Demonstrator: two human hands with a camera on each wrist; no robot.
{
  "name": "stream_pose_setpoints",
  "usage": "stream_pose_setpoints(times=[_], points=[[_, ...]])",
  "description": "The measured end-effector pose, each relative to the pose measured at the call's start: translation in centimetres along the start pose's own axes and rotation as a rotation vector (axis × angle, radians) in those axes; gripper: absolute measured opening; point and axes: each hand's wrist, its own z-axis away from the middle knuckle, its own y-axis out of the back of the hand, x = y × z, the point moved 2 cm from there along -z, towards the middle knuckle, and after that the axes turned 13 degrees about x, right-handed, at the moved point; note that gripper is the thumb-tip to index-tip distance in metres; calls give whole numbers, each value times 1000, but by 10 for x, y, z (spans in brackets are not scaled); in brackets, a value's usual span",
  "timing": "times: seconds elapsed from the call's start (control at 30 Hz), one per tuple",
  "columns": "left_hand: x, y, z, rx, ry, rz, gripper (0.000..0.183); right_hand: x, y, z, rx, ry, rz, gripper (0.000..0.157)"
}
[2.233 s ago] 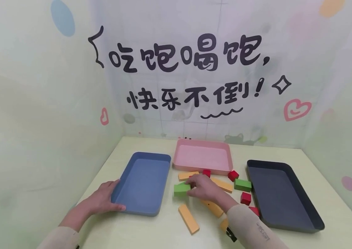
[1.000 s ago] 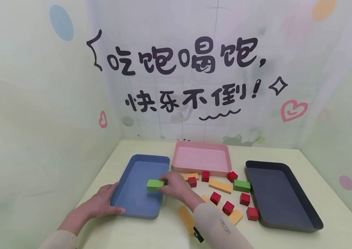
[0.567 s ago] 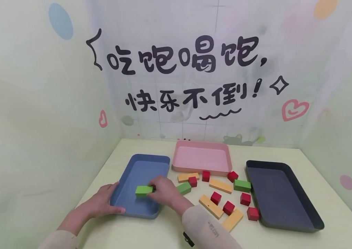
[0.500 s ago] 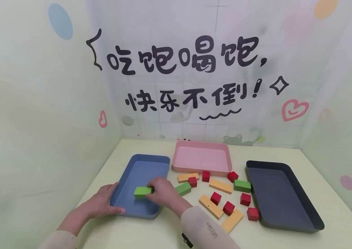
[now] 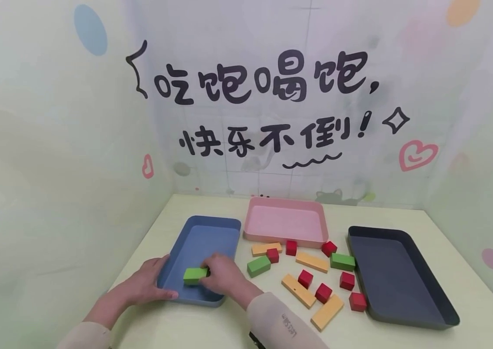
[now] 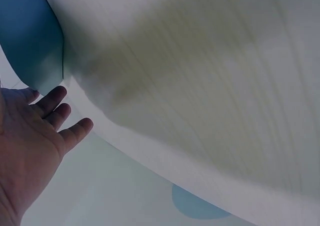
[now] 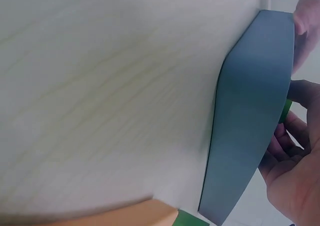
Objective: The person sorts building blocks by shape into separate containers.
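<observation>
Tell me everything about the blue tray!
The blue rectangular tray looks like smooth matte plastic, with a flat floor, low walls and rounded corners. It lies flat on the pale wooden table, left of the pink tray. The left hand rests on its near left corner. The right hand holds a green block inside it.

Blue tray looks like matt, smooth plastic, and the pink tray and dark tray share that finish. Green block reads as painted wood, flat sheen; table shows a pale, smooth wood-grain surface.
</observation>
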Motion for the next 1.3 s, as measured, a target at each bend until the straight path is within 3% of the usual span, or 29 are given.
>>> stream_pose_setpoints(times=[0.3, 0.73, 1.03, 1.3], points=[[1, -1, 1, 5, -5, -13, 116, -3, -4, 4, -7, 43, 36, 31], [5, 3, -1, 2, -24, -20, 114, 11, 20, 5, 22, 23, -26, 30], [2, 3, -1, -12, 2, -52, 118, 33, 41, 5, 43, -67, -111, 32], [5, 3, -1, -16, -18, -67, 115, 67, 66, 12, 74, -134, -179, 36]])
